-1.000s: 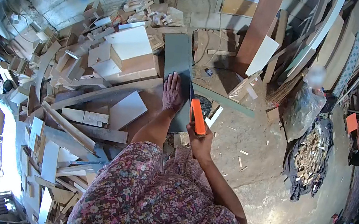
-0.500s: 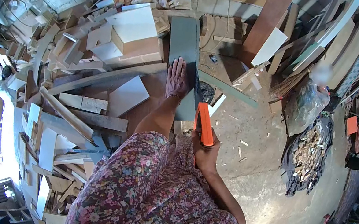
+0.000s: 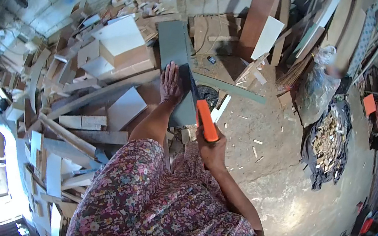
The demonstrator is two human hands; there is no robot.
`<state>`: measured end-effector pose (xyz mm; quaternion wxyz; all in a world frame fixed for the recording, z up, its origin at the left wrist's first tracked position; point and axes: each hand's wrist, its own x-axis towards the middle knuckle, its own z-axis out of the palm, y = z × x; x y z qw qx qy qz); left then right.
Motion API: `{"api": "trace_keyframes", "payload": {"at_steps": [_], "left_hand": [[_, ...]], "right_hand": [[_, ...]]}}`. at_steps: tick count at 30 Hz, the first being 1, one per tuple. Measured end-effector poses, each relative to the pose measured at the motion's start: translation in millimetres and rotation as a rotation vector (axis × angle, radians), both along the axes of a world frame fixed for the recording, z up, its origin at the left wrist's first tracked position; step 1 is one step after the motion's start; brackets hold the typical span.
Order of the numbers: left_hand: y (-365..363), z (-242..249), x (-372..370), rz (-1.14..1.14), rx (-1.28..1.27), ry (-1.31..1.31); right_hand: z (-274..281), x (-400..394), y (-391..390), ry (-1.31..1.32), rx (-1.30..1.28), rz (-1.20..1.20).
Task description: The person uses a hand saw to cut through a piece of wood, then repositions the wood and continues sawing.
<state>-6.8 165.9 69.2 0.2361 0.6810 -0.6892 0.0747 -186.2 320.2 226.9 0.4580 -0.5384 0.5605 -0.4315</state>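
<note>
My left hand [image 3: 172, 84] lies flat with its fingers stretched out on a grey-green board [image 3: 172, 40], pressing on its upper face. My right hand [image 3: 212, 148] is wrapped round the orange handle [image 3: 207, 121] of a saw. The dark saw blade [image 3: 193, 86] runs up from the handle along the right edge of the board. The exact contact between blade and board is hard to make out. Patterned cloth [image 3: 169, 205] of my clothing lies below both hands.
Offcuts and planks [image 3: 80, 122] are piled at the left. A thin green strip [image 3: 233, 89] lies right of the board. Tall boards [image 3: 258, 19] lean on the back wall. Wood scraps fill a dark sack [image 3: 329, 141] on the right, near a clear plastic bag [image 3: 317, 89].
The whole view has shifted, so the board and both hands appear farther left. My right hand and the orange handle sit slightly lower and more tilted. My left hand stays on the board.
</note>
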Motion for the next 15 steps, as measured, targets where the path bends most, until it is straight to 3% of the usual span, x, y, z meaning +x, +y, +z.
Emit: {"api": "trace_keyframes", "payload": {"at_steps": [5,12,15], "left_hand": [[5,2,1,-0.018,-0.009,0.009],[2,0,-3,-0.024,0.005,-0.051],[1,1,-4,-0.013,0.002,-0.060]], "right_hand": [[-20,3,4,0.010,-0.037,0.042],[14,12,-33,-0.044,0.059,0.053],[12,8,-36,0.025,-0.022,0.074]]}}
